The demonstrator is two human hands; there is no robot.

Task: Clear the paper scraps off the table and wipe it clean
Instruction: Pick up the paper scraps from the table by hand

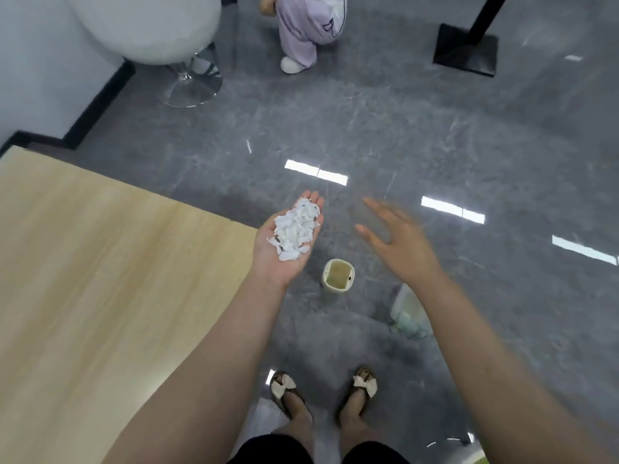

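Observation:
A heap of white paper scraps [294, 231] lies in the flat, upturned palm of my left hand [284, 259], held out past the right corner of the light wooden table [100, 279]. My right hand [395, 241] hovers to the right of it with straight, spread fingers, holding nothing, slightly blurred. Below and between both hands a small cream waste bin [338, 275] stands on the grey floor, its top open.
A pale green and white object [407, 313] sits on the floor under my right forearm. My sandalled feet [321, 393] stand by the table's edge. A white stool [160, 31], a person's legs [301, 31] and a black stand base [465, 50] are farther off.

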